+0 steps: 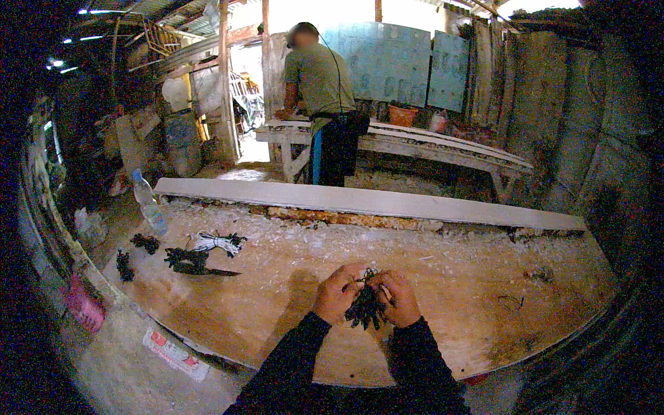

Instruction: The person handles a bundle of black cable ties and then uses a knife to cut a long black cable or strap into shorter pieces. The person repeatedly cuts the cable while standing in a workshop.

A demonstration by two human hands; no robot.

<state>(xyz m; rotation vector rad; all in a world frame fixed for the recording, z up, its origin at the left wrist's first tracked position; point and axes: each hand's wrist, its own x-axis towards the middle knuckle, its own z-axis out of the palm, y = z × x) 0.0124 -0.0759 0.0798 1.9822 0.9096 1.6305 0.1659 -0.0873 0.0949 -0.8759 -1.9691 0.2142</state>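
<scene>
Bundle [364,311] between fingers [389,279] over table [456,311]; other bundles [185,260] left, bottle [145,196] behind them; bench [415,143] beyond.

Dim and grainy (corners black), white glare in the doorway [249,100].

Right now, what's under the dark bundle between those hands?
The brown wooden tabletop shows around the dark bundle; whatever lies directly beneath is covered by it, the left hand and right hand.

Rough, flaky residue [408,236] crusts a wood-grained tabletop [456,311] toward 12 o'clock, beside a smooth, matt pale board [373,200]; clear, glossy plastic forms the bottle [148,201] at 10 o'clock, matt cloth the sleeves [427,356] at 6 o'clock.
</scene>
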